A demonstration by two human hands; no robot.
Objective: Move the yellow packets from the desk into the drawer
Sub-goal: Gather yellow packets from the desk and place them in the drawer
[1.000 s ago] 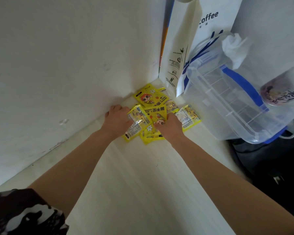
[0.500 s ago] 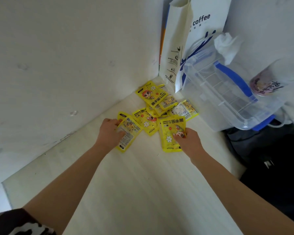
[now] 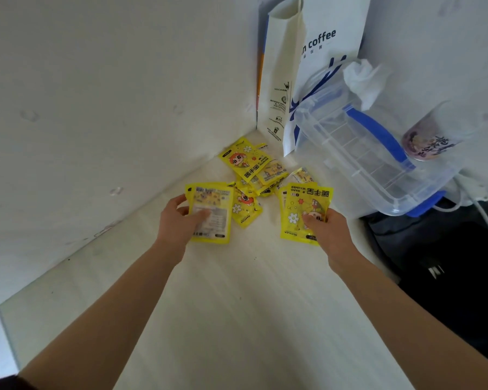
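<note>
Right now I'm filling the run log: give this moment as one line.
left hand: grips packet | right hand: grips packets | loose packets: on desk | drawer: unseen

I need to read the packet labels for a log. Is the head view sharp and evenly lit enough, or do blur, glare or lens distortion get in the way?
Head view: soft, dim, even light, no hard shadows. Large print on the packet in the right hand reads, small print blurs. The left hand packet's pale panel is washed out. Wide-angle bending curves the wall and desk edges.
</note>
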